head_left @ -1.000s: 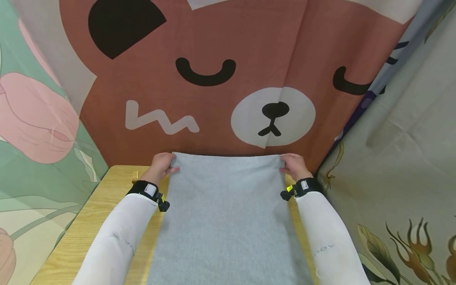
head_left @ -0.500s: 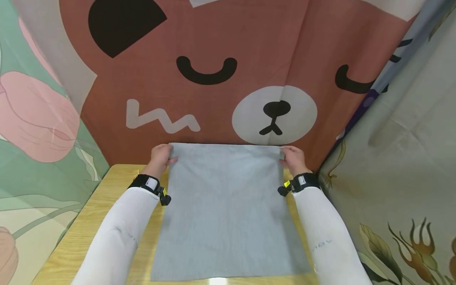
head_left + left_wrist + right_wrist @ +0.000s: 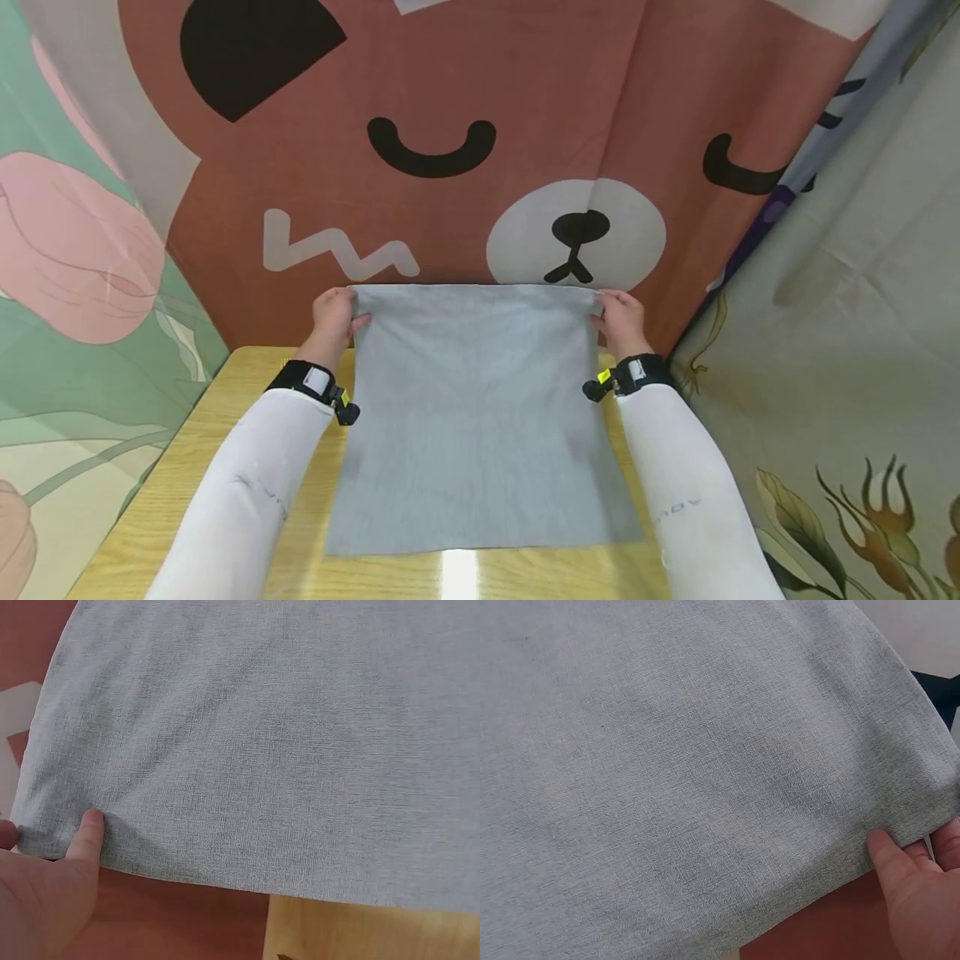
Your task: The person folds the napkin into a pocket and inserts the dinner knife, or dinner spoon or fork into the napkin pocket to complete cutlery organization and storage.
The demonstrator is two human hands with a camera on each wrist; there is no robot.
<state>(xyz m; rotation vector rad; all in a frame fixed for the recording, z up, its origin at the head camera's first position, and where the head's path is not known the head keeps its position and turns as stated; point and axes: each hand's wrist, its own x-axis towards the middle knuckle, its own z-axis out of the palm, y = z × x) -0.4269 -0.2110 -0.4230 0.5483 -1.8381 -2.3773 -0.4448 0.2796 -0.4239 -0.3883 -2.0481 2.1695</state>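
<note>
A light grey cloth (image 3: 476, 417) stretches between both hands, its far edge raised in front of the back curtain and its near edge low over the table. My left hand (image 3: 332, 321) pinches the far left corner, with the thumb on the near face of the fabric in the left wrist view. At the far right corner my right hand (image 3: 621, 323) pinches the cloth in the same way. The right thumb (image 3: 885, 851) lies on the fabric, the other fingers behind it. Soft creases run inward from both gripped corners.
Beneath the cloth is a wooden table (image 3: 187, 467) with a bright reflection near its front. A fork, mostly hidden by the left forearm, lies at the back left. Printed curtains (image 3: 450, 83) close off the back and both sides.
Both hands have moved up and away, drawing the cloth with them. Its near edge has slid into view and farther from the body, baring the front of the table.
</note>
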